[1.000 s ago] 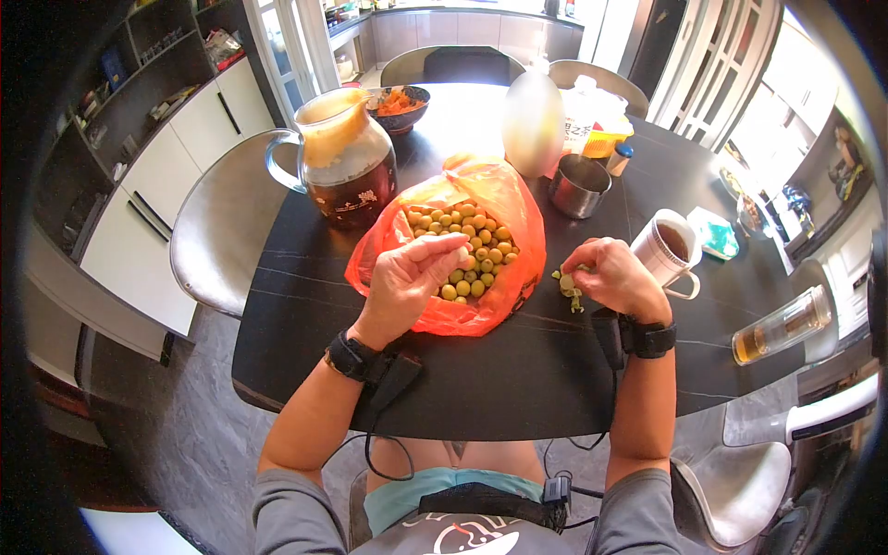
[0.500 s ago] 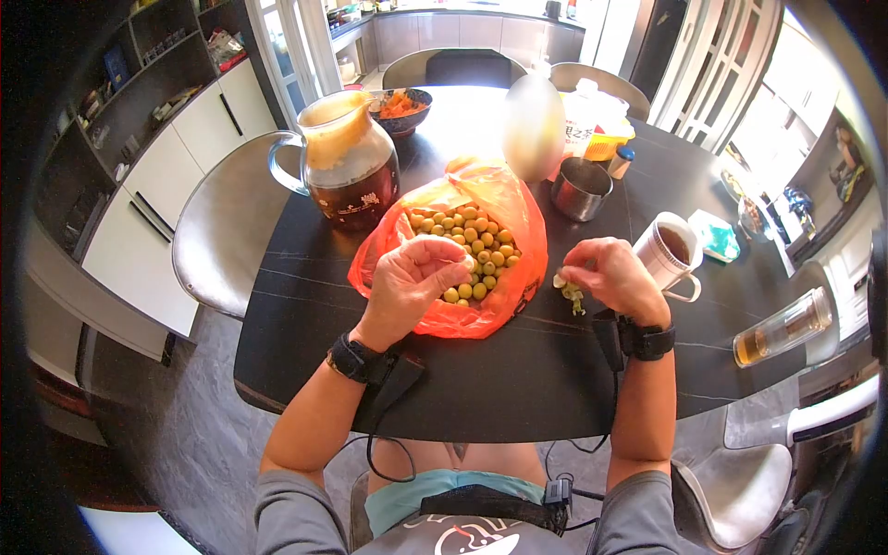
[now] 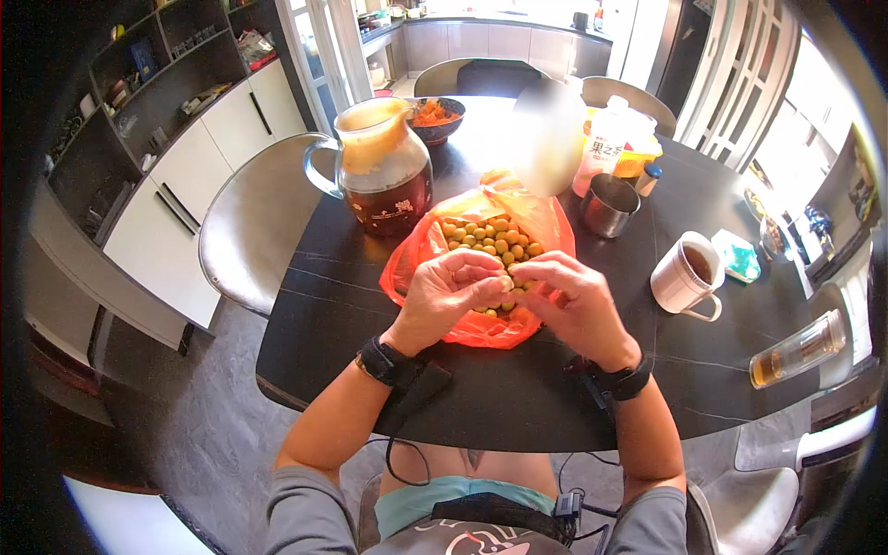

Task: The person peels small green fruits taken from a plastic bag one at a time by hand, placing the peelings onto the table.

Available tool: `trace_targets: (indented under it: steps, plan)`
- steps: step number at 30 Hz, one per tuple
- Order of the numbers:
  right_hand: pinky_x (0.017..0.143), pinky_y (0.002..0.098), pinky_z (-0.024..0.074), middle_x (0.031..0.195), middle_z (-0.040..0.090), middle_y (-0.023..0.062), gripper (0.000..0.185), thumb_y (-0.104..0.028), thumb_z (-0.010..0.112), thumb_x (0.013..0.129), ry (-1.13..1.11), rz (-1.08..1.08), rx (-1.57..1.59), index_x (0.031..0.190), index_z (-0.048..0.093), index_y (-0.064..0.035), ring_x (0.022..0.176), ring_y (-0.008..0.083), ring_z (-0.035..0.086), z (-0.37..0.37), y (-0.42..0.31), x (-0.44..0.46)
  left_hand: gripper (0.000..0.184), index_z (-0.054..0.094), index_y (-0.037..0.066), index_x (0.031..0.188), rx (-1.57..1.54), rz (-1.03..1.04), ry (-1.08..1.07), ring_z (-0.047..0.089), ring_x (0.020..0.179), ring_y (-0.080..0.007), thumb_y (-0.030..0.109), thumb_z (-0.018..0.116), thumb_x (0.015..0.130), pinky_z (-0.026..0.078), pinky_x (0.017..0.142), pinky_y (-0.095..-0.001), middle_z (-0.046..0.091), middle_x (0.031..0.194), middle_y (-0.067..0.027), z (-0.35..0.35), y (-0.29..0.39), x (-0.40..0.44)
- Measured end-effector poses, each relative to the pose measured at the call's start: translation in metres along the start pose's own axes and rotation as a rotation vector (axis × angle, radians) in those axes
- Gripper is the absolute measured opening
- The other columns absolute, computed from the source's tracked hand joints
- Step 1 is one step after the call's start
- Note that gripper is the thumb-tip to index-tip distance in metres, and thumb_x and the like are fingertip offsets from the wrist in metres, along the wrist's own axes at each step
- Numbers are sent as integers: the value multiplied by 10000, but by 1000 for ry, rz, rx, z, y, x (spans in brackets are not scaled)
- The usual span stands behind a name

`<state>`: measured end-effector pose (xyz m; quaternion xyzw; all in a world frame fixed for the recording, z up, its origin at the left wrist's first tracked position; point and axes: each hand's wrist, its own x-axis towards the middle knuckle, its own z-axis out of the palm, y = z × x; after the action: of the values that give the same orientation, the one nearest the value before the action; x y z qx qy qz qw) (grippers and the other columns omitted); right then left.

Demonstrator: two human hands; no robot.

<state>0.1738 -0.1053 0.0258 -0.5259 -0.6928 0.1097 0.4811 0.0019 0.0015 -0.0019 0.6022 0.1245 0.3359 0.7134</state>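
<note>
My left hand [image 3: 453,294] pinches a small pale round fruit [image 3: 506,286] between thumb and fingertips, above the front of an orange plastic bag [image 3: 407,257]. Close against it, my right hand [image 3: 581,310] has its thumb and fingers closed at the same fruit. Much of this fruit is hidden by the fingertips. Inside the bag lie several yellow-green round fruits [image 3: 495,239], some covered by my hands. No peel pieces show; my right hand covers that stretch of table.
A glass pitcher [image 3: 384,176] of dark liquid stands behind the bag at left, near a patterned bowl [image 3: 442,129]. To the right are a metal cup [image 3: 610,205], a white mug [image 3: 680,277], a tissue pack [image 3: 737,254] and a lying glass bottle [image 3: 795,350]. Cables hang by my wrists.
My right hand has moved left from beside the bag to meet my left hand at the fruit. The pale-green peel under it no longer shows. The view has shifted slightly.
</note>
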Motion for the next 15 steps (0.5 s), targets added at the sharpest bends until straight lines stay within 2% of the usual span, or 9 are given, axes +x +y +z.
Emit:
trace_targets:
  steps: [4, 8, 9, 11, 12, 13, 15]
  plan:
    - [685, 317, 513, 886, 624, 114, 221, -131, 736, 766, -28, -31, -17, 959, 653, -63, 772, 256, 627, 9, 1, -2, 229, 558, -17, 1059, 26, -10, -59, 653, 855, -134, 82, 647, 873, 551, 765, -252, 667, 903, -83, -4, -2, -1]
    - [680, 325, 511, 885, 624, 116, 214, -109, 724, 770, -52, -38, -32, 963, 649, -51, 772, 262, 629, 6, 0, -1, 170, 597, -15, 994, 81, 14, -55, 640, 816, -103, 121, 625, 897, 533, 713, -236, 670, 880, -61, -4, 0, 0]
    - [678, 325, 510, 887, 625, 121, 204, -98, 712, 778, -40, 15, -18, 964, 646, -43, 768, 259, 631, 6, 1, -1, 170, 597, -15, 994, 81, 13, -53, 640, 816, -103, 121, 625, 897, 533, 713, -236, 670, 880, -61, -5, 1, 1]
    - [676, 325, 510, 890, 625, 126, 195, -88, 699, 787, -30, 67, -4, 966, 643, -35, 765, 255, 633, 5, 5, -1, 164, 641, -17, 905, 573, 135, 80, 620, 819, -92, 145, 651, 879, 510, 731, -239, 669, 881, -52, -11, 2, 3]
    - [665, 316, 508, 872, 628, 126, 191, -80, 688, 792, -20, 70, -63, 969, 640, -29, 743, 240, 631, 5, 9, -1, 147, 678, 5, 873, 725, 223, 106, 622, 783, -144, 139, 700, 816, 500, 723, -278, 673, 842, -56, -16, -1, 6]
    - [654, 308, 506, 854, 630, 126, 187, -71, 677, 796, -9, 71, -122, 973, 637, -22, 721, 224, 629, 6, 12, -1, 147, 678, 5, 873, 726, 222, 107, 622, 783, -144, 139, 700, 816, 500, 723, -278, 673, 842, -56, -21, -2, 6]
    - [637, 295, 502, 834, 633, 118, 181, -73, 673, 803, -10, 86, -121, 971, 635, -19, 695, 200, 623, 7, 19, -3, 169, 698, 56, 890, 1154, 229, -54, 615, 797, -237, 137, 731, 745, 497, 737, -340, 651, 831, -85, -29, -2, 5]
